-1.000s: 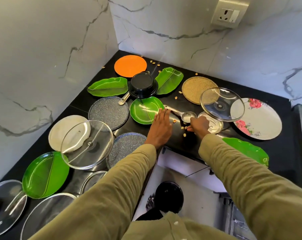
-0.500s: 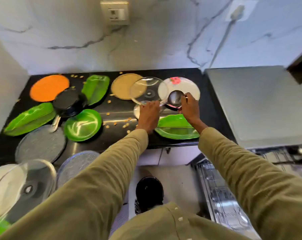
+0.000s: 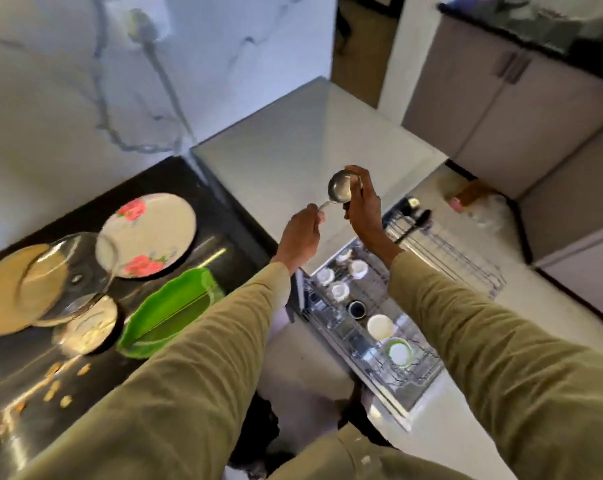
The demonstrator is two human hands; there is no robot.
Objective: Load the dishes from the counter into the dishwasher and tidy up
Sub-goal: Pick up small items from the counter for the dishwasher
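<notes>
Ladle (image 3: 341, 186) held between both hands, above the dishwasher rack (image 3: 369, 327).

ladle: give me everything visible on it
The ladle looks like shiny steel: a round bowl with a thin handle that curves down to the left. It is held in the air above the grey appliance top, near the open dishwasher rack. The left hand grips the handle's end; the right hand curls round the bowl's right side. The bowl's inside looks empty. Motion blur hides finer detail.
</notes>
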